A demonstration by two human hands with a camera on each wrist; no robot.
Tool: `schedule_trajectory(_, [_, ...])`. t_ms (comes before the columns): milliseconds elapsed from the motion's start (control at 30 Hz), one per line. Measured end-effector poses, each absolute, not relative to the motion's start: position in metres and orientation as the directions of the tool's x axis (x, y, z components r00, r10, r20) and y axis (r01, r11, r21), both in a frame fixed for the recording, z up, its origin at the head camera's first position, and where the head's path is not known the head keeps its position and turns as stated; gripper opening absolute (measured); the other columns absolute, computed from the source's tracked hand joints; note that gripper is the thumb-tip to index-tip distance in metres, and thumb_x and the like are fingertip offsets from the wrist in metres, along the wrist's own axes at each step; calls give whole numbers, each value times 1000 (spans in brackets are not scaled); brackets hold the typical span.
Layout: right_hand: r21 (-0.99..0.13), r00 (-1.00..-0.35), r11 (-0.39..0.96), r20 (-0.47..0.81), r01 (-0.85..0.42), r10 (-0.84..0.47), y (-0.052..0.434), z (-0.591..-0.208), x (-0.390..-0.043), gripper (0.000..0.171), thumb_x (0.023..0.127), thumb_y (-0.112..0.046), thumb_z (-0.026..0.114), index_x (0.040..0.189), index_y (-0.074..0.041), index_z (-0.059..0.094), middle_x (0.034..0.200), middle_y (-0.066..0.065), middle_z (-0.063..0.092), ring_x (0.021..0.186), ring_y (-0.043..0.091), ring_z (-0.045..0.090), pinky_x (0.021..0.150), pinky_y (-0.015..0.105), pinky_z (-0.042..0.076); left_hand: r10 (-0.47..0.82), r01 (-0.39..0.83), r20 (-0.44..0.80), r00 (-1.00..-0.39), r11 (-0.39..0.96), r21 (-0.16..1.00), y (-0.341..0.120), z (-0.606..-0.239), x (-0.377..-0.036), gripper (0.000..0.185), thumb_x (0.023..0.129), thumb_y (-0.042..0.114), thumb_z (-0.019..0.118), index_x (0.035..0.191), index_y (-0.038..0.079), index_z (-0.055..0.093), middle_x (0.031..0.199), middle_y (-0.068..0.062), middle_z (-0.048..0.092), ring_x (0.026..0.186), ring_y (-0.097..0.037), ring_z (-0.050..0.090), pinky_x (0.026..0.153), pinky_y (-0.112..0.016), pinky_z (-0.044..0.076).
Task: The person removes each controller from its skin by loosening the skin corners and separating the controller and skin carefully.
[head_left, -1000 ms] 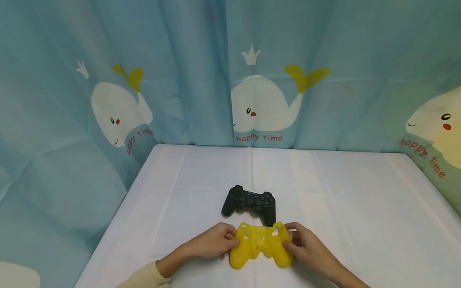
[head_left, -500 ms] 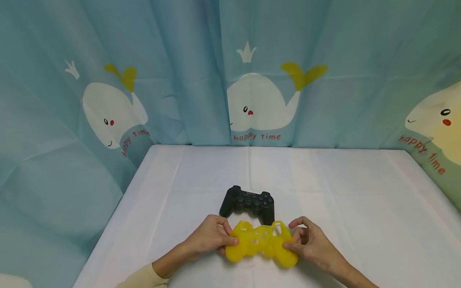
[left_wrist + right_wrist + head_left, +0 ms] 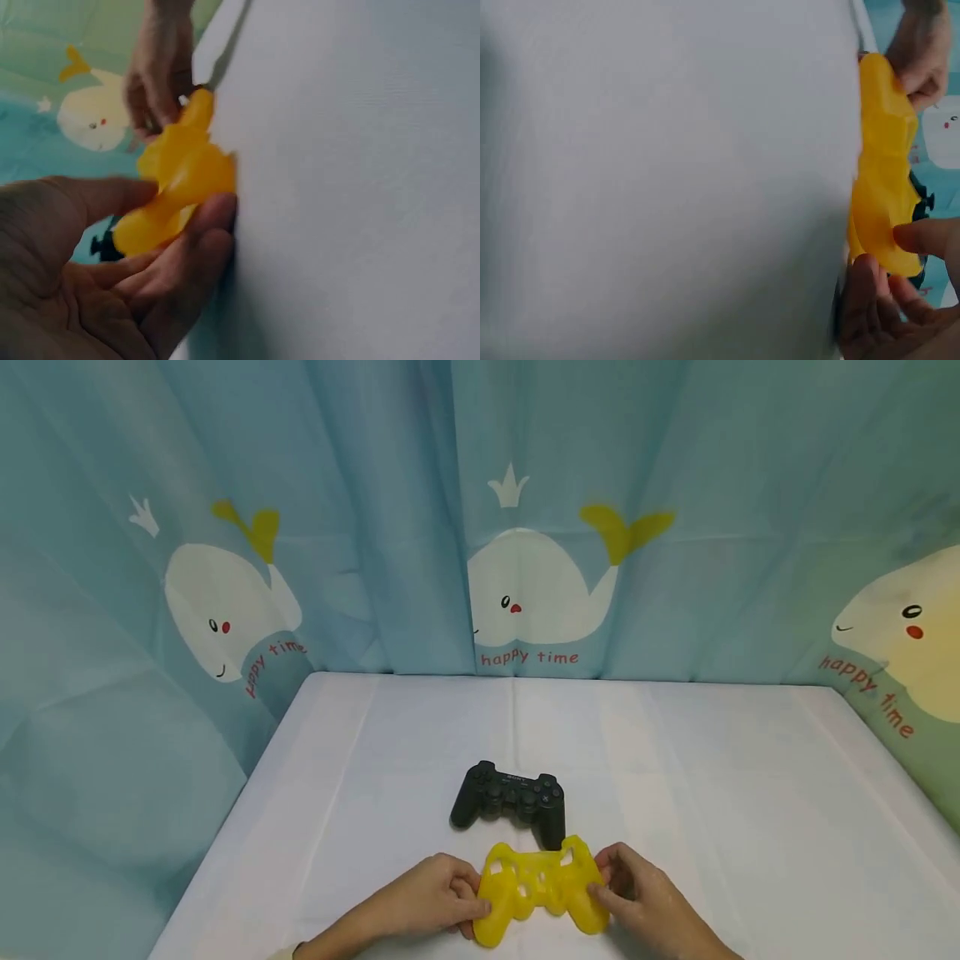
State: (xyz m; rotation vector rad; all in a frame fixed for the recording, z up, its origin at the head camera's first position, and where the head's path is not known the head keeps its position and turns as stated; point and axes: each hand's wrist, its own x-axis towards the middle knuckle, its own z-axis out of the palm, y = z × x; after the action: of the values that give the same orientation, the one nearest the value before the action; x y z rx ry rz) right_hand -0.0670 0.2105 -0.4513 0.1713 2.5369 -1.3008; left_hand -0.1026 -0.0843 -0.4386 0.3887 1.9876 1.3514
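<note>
While both hands, left hand (image 3: pixel 435 893) and right hand (image 3: pixel 637 893), grip the yellow cover (image 3: pixel 538 887), the black controller (image 3: pixel 510 793) lies just beyond.

Head camera looked forward and down over the white table (image 3: pixel 675 760) toward the curtain (image 3: pixel 375 485). Both wrist cameras sat very close, rolled sideways along the tabletop. All three views shared the yellow cover (image 3: pixel 540 887).

The silicone controller cover (image 3: pixel 538 887) is bright yellow. Just behind it, the game controller (image 3: pixel 510 799) is black. The tablecloth (image 3: pixel 712 793) under both is plain white. Behind the table, the curtain (image 3: pixel 360 485) is teal, printed with white whales bearing yellow tails and red "happy time" lettering.
</note>
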Motion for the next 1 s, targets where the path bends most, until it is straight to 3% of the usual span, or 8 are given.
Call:
schedule_trajectory(267, [-845,-966,505,-247,175,-80,217,-451,-61,24,87,-11,81,103,1,67,82,3,62,71,20,60,63,28,55,629,-178,-343,-697,312,933,-86,-440,-92,9,94,3,69,101,-2,65,73,-9,70,62,-16,68,56,-20,53])
schedule_trajectory(367, [-856,-968,473,-248,208,-22,225,-445,-59,27,86,-11,82,104,2,68,82,4,64,71,20,61,62,27,54,629,-161,-308,-714,281,946,-79,-436,-89,9,94,3,70,100,-1,66,72,-7,70,63,-17,68,57,-22,54])
schedule_trajectory(500, [-847,-965,465,-253,257,71,243,-430,-60,32,88,-14,82,111,3,68,88,6,66,74,20,64,63,30,56,615,-108,-262,-744,276,955,-61,-425,-90,9,93,5,73,99,2,66,70,-5,68,64,-19,69,60,-26,56])
schedule_trajectory(600, [-860,-970,451,-235,238,63,262,-422,-60,32,92,-15,78,115,4,67,94,9,68,78,21,67,65,32,57,624,-44,-214,-752,276,960,-46,-417,-98,11,93,6,73,99,1,66,70,-2,68,64,-19,70,61,-26,56])
schedule_trajectory(833, [-830,-980,522,-172,198,99,296,-417,-64,36,95,-23,75,119,3,67,99,7,71,78,17,67,66,30,56,658,113,-116,-744,295,949,-12,-408,-119,15,93,7,73,102,-3,66,66,6,69,60,-11,69,58,-22,53])
schedule_trajectory(1000, [-816,-978,539,-163,207,128,314,-416,-70,43,96,-29,74,121,5,65,99,8,70,79,14,67,68,30,58,676,162,-103,-730,317,934,12,-403,-134,20,95,8,71,110,-5,68,67,7,70,61,-9,69,59,-20,51])
